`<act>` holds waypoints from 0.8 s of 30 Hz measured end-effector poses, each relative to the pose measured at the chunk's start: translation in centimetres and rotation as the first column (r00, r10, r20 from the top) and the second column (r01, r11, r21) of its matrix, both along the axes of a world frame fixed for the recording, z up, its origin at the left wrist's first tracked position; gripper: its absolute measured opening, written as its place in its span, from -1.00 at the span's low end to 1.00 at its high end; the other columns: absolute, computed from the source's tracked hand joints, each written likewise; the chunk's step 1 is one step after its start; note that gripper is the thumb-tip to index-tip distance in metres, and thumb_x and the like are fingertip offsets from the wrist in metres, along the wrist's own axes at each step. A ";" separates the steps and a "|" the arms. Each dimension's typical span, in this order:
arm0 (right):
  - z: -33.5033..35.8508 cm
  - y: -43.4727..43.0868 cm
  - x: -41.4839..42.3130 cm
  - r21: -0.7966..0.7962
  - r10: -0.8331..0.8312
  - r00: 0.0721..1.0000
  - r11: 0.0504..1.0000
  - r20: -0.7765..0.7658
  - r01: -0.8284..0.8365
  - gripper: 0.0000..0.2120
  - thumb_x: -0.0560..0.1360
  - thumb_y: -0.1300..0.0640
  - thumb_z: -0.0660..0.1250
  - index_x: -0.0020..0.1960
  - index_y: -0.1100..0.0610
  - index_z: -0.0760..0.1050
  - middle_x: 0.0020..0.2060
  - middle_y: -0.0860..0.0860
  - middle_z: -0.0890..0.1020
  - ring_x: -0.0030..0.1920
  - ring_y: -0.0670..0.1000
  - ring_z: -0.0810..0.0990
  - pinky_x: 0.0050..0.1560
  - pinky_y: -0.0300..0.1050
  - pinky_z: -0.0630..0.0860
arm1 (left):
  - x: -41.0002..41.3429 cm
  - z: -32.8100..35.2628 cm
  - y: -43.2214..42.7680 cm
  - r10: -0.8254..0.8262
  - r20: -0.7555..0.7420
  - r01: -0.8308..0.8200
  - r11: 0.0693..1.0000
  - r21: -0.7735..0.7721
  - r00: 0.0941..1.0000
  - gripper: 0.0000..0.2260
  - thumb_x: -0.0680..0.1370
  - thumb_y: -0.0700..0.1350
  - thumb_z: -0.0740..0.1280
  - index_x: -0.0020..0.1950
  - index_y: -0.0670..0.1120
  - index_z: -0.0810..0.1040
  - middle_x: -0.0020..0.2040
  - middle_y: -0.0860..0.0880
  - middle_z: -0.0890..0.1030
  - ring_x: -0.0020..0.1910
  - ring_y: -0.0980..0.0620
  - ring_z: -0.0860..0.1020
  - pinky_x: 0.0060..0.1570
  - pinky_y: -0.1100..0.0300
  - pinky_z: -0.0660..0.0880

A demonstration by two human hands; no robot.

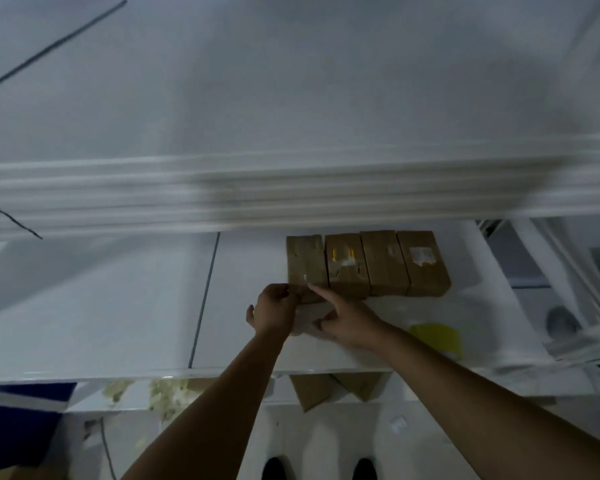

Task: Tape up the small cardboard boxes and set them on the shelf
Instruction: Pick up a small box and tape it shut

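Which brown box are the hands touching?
The leftmost brown cardboard box of four: the left hand and right hand touch its near end; the other three stand to its right.

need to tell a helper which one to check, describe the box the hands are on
On the white shelf, four brown cardboard boxes stand in a row. It is the leftmost box, at the end away from the yellow thing, and the only one that the left hand and right hand touch.
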State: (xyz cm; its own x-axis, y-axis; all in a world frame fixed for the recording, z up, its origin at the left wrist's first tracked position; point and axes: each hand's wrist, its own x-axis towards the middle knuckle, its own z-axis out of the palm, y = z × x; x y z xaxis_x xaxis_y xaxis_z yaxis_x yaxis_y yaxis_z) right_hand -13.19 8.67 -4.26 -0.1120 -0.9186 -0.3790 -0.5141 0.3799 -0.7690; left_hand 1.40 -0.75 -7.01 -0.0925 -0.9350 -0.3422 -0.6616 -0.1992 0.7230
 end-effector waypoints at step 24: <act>2.4 -4.0 6.1 -0.092 -0.340 0.815 0.899 0.468 0.428 -0.46 0.51 -0.14 0.51 0.41 -0.24 0.38 0.22 0.02 0.67 0.12 -0.02 0.71 -0.13 -0.18 0.69 | 11.3 4.9 -1.7 -0.025 -0.618 0.195 0.958 0.209 0.786 -0.34 0.49 0.18 0.51 0.54 -0.01 0.50 0.29 -0.01 0.71 0.26 0.01 0.66 0.36 -0.04 0.51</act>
State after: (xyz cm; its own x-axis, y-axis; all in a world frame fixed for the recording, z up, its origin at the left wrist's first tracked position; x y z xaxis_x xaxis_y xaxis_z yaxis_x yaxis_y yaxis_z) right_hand -7.06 4.64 -1.82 -0.3368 -0.8923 -0.3007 0.0431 0.3044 -0.9516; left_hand 12.72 -2.43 -2.11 -0.4559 -0.7963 -0.3976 -0.1344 -0.3800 0.9152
